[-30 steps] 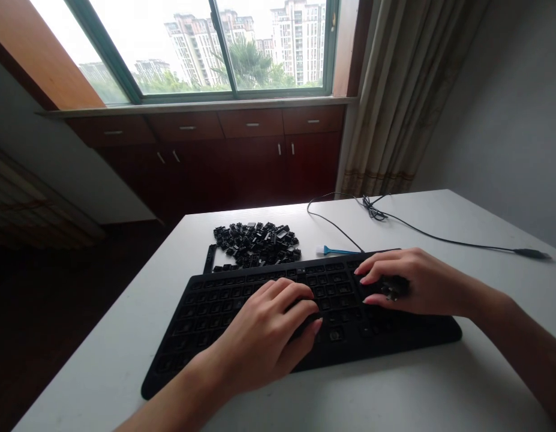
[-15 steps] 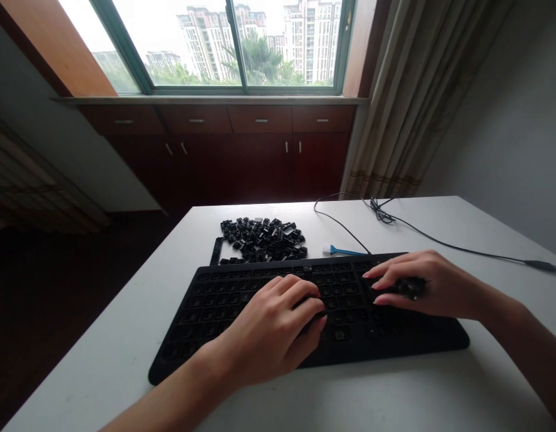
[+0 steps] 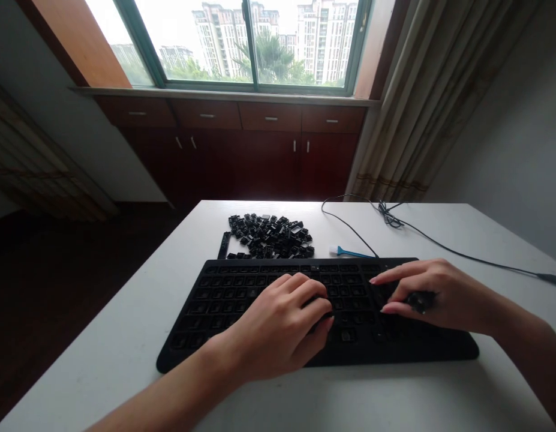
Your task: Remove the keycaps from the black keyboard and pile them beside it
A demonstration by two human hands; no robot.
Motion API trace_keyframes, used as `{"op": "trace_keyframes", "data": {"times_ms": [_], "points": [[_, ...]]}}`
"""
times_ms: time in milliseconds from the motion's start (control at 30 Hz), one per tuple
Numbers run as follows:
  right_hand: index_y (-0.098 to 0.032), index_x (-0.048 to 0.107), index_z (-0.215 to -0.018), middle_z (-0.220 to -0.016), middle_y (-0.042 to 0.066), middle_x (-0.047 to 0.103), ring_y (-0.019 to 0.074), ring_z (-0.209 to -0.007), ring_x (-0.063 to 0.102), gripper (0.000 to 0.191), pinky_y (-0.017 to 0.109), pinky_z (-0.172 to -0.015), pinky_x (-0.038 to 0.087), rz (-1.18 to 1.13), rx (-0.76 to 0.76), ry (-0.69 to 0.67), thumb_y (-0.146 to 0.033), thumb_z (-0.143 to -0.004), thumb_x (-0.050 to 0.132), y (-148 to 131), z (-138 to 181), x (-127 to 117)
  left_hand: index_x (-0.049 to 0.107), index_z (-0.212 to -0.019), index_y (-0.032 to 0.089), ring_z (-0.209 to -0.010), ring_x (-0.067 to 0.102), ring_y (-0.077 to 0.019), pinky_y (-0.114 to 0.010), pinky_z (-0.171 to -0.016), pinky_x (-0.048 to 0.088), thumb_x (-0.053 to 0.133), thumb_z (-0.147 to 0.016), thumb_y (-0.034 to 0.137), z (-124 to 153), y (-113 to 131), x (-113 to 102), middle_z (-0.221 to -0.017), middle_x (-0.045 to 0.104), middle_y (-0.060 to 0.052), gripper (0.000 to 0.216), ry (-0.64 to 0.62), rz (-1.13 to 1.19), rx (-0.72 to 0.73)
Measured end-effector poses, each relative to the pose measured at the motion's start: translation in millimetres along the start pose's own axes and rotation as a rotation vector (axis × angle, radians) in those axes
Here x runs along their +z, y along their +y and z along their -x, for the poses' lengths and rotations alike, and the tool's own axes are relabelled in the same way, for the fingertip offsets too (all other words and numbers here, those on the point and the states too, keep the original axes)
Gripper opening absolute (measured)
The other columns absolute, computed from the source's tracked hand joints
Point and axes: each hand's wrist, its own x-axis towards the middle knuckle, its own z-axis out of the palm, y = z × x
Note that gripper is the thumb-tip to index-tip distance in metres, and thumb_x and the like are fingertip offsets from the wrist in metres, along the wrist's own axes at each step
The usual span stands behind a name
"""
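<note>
Working over a black keyboard point(image 3: 349, 300) at the lower centre of the frame, the person has both hands upon it. The left hand point(image 3: 284, 324) lies across the middle keys, its fingers curled and close to one another, the thumb bent under them; whether something is pinched there, I cannot tell.

The right hand point(image 3: 444, 297), right of centre, shows the clearer change. Half a second ago its index finger and the next one reached out side by side; now the index finger stretches alone towards the upper right keys, while the next finger is bent back towards the thumb. A small dark piece point(image 3: 421, 302) stays tucked inside this hand; what it is exactly, I cannot tell. The left hand keeps almost the same place on the keyboard. Everything sits somewhat further right in the frame, so probably the head has turned.

For the work, I judge this a small regrouping of the fingers, not a finished step: many key places are without caps, and the heap of loose keycaps point(image 3: 275, 237) behind the keyboard looks the same, with one long black key point(image 3: 224, 245) at its left and a blue-handled brush point(image 3: 343, 251) at its right.
</note>
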Motion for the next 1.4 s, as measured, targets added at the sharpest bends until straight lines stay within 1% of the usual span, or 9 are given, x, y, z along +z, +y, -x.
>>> {"op": "trace_keyframes", "data": {"times_ms": [67, 133, 233, 433, 600, 900, 1167, 1300, 1400], "points": [[-0.027, 0.077, -0.076, -0.114, -0.001, 0.077, 0.0201, -0.082, 0.077, 0.018, 0.031, -0.075, 0.063, 0.059, -0.006, 0.011, -0.041, -0.087, 0.074, -3.5, -0.1, 1.1, 0.068, -0.107, 0.018, -0.097, 0.062, -0.0215, -0.039, -0.085, 0.054, 0.055, -0.096, 0.021, 0.1, -0.1, -0.1, -0.11, 0.067, -0.008, 0.018, -0.001, 0.0, 0.002], [-0.029, 0.077, -0.089, -0.114, -0.002, 0.076, 0.0203, -0.089, 0.076, 0.012, 0.031, -0.082, 0.062, 0.085, -0.021, 0.029, -0.04, -0.089, 0.071, -6.1, -0.4, 1.7, 0.068, -0.106, 0.017, -0.096, 0.061, -0.0215, -0.039, -0.085, 0.053, 0.054, -0.096, 0.021, 0.3, -0.1, 0.0, -0.11, 0.067, -0.008, 0.018, -0.002, 0.004, 0.002], [-0.031, 0.072, -0.109, -0.111, -0.001, 0.077, 0.0206, -0.097, 0.075, 0.019, 0.031, -0.088, 0.061, 0.056, -0.041, 0.036, -0.037, -0.09, 0.069, -5.9, -1.0, 1.2, 0.068, -0.106, 0.017, -0.096, 0.06, -0.0215, -0.039, -0.085, 0.053, 0.053, -0.097, 0.021, 0.6, -0.2, 0.5, -0.11, 0.067, -0.008, 0.018, -0.006, 0.01, -0.002], [-0.031, 0.065, -0.119, -0.123, 0.002, 0.071, 0.0221, -0.103, 0.072, 0.037, 0.033, -0.089, 0.06, 0.068, -0.054, 0.07, -0.041, -0.085, 0.076, -9.5, -4.4, 5.5, 0.068, -0.107, 0.017, -0.096, 0.06, -0.0211, -0.04, -0.084, 0.052, 0.053, -0.097, 0.021, 0.8, -0.2, 0.5, -0.11, 0.066, -0.008, 0.018, -0.001, 0.014, -0.002], [-0.03, 0.06, -0.13, -0.129, 0.005, 0.067, 0.0206, -0.108, 0.069, 0.037, 0.032, -0.093, 0.057, 0.077, -0.112, 0.15, -0.034, -0.093, 0.067, -23.5, -12.8, 21.5, 0.067, -0.107, 0.017, -0.095, 0.059, -0.0214, -0.04, -0.084, 0.052, 0.052, -0.098, 0.022, 0.2, 0.5, 0.1, -0.11, 0.066, -0.008, 0.019, -0.008, 0.013, -0.002], [-0.027, 0.065, -0.123, -0.113, 0.005, 0.072, 0.0182, -0.097, 0.07, 0.026, 0.029, -0.083, 0.057, 0.027, -0.139, 0.2, -0.025, -0.098, 0.061, -26.0, -16.6, 30.4, 0.067, -0.107, 0.018, -0.097, 0.06, -0.021, -0.04, -0.085, 0.052, 0.053, -0.097, 0.022, 1.0, -0.6, 1.7, -0.112, 0.066, -0.006, 0.017, -0.006, 0.009, -0.004], [-0.03, 0.063, -0.128, -0.095, -0.001, 0.074, 0.0143, -0.076, 0.069, 0.033, 0.027, -0.074, 0.057, -0.01, 0.153, 0.443, -0.033, -0.095, 0.064, -11.2, -10.6, 9.2, 0.066, -0.107, 0.018, -0.098, 0.059, -0.0203, -0.039, -0.086, 0.052, 0.056, -0.096, 0.018, 0.8, -1.8, 2.8, -0.112, 0.066, -0.006, 0.015, 0.008, 0.021, 0.007], [-0.03, 0.07, -0.115, -0.107, -0.001, 0.076, 0.0186, -0.095, 0.071, 0.022, 0.03, -0.086, 0.057, -0.055, 0.157, 0.343, -0.034, -0.095, 0.062, -4.9, -10.1, 6.9, 0.065, -0.107, 0.019, -0.098, 0.059, -0.0201, -0.039, -0.087, 0.052, 0.057, -0.096, 0.018, 1.3, -2.4, 3.5, -0.113, 0.066, -0.006, 0.014, 0.016, 0.026, 0.01], [-0.029, 0.072, -0.11, -0.107, -0.001, 0.076, 0.0195, -0.096, 0.071, 0.018, 0.031, -0.087, 0.056, -0.054, 0.15, 0.245, -0.034, -0.095, 0.062, -5.4, -9.5, 7.1, 0.065, -0.107, 0.019, -0.099, 0.06, -0.0204, -0.039, -0.087, 0.053, 0.058, -0.095, 0.018, 1.8, -2.8, 3.8, -0.113, 0.067, -0.006, 0.014, 0.018, 0.024, 0.01]]}}
